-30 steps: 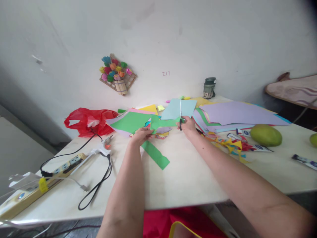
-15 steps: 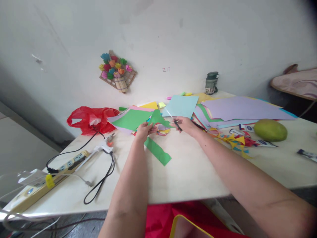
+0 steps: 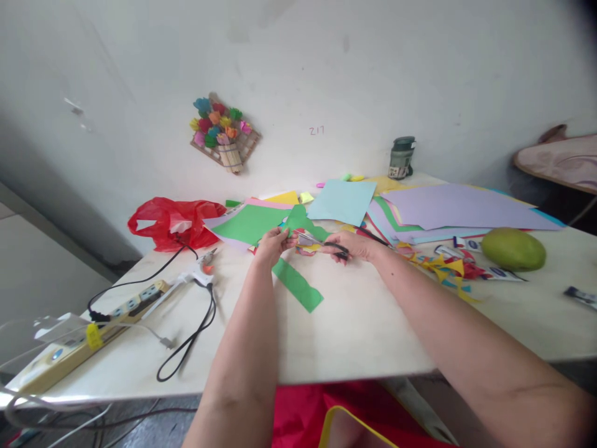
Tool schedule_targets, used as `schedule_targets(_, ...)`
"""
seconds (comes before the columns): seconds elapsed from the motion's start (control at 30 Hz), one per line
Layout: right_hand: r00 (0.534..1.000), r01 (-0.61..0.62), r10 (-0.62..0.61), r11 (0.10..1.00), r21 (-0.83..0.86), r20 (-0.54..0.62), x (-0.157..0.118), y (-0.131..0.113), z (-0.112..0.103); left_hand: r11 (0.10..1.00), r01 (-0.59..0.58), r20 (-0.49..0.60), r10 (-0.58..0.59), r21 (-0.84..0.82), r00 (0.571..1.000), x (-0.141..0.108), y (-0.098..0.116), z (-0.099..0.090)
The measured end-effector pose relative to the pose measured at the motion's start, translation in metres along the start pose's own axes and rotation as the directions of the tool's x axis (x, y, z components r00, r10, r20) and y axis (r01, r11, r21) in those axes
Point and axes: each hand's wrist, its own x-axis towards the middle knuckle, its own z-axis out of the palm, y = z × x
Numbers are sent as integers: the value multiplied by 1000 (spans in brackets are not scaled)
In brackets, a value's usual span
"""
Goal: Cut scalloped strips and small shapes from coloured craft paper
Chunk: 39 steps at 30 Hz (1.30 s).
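My left hand (image 3: 276,246) is closed on the lower left edge of a green paper piece (image 3: 299,219), which is held up over the table. In my right hand (image 3: 349,244) are scissors (image 3: 313,239) with black handles, my fingers wrapped round them. Their blades point left toward my left hand, just below the green piece; whether they touch it I cannot tell. A green paper strip (image 3: 298,286) lies flat on the table nearer to me. Behind and below the held piece are small colourful paper scraps (image 3: 305,250), partly hidden by my hands.
Left stand a red plastic bag (image 3: 175,221), a glue gun (image 3: 201,272) with its cord, and a power strip (image 3: 116,317). Behind lie green sheets (image 3: 252,224) and a light blue sheet (image 3: 342,200). Right are purple sheets (image 3: 457,205), yellow scraps (image 3: 443,267), glue tubes and a green fruit (image 3: 513,249).
The scissors have swung from pointing up and left to lying lower, blades aimed left near my left hand. My right hand has turned with them. My left hand keeps its hold.
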Motion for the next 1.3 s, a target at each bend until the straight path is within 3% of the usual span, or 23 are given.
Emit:
schedule_targets(0.43,999,53,-53,997,55,-4,5,4,3,992,121,131,-124,28,984,-7,1,13)
schedule_targets(0.67,999,48,-48,996,71,-7,5,3,4,992,126,226,-129,28,966,-4,-2,11)
schedule_targets(1.3,992,16,-1,993,121,-124,4,-8,13,990,122,243,-136,72,960,-6,-1,12)
